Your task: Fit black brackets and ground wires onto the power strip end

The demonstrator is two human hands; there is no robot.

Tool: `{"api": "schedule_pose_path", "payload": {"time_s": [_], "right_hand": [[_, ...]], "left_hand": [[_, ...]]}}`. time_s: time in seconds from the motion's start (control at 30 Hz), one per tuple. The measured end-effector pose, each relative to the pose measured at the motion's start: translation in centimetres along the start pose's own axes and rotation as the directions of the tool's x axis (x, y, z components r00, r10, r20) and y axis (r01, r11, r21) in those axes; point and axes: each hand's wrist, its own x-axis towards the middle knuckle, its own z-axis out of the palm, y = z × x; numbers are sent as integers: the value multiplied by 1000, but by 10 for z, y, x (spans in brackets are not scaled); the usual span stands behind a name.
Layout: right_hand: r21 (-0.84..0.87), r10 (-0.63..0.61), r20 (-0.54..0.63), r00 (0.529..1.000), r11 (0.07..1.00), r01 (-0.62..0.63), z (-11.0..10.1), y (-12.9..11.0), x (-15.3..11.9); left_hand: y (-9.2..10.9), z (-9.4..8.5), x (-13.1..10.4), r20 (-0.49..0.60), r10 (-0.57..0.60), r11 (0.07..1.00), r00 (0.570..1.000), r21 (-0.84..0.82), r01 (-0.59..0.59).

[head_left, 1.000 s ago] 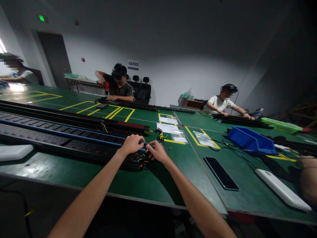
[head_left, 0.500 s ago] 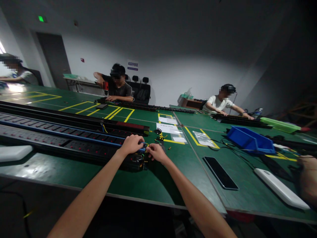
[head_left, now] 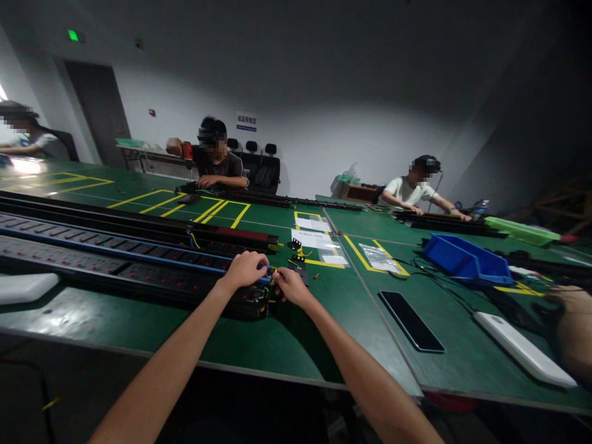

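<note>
Green tabletop [head_left: 259,351]: along its front edge, sockets are seated in the blue-edged strip [head_left: 185,258], which is gripped by the curled left hand [head_left: 243,271]. Yellow wire [head_left: 275,269] is pinched between the right hand's [head_left: 293,288] fingertips; end wiring is exposed, judged unfinished.

From my end, the tabletop [head_left: 185,333] looks smooth and semi-glossy, throwing back a hard white glare at 8 o'clock. Toward 9 o'clock I see the long black strip [head_left: 157,277], which looks like plastic with a low sheen, its blue edging [head_left: 139,251] smooth. At 4 o'clock the phone [head_left: 411,322] has a glossy, glass-like face, and the white slab [head_left: 522,347] beyond it reads as smooth plastic. At 3 o'clock the blue bin [head_left: 462,262] and light green tray [head_left: 522,231] look like plastic. Near centre, the white sheets [head_left: 312,238] look like paper; the clear bag [head_left: 378,258] is shiny, crinkled plastic. At 12 o'clock, the wall [head_left: 314,80] seems matt.
</note>
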Motion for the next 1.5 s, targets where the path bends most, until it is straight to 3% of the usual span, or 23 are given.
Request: {"api": "schedule_pose_path", "payload": {"time_s": [0.4,0.77,1.5], "right_hand": [[-17,78,-64,995,997,-80,3,-13,-5],[325,286,0,958,906,-271,1,-11,3],[349,228,17,973,911,-220,0,-6,4]], "left_hand": [[3,-2,-2,-5,-6,1000,1000,-5,6],[3,-2,-1,-11,-3,1000,1000,-10,3],[4,-3,-1,2,-25,1000,1000,-17,25]]}}
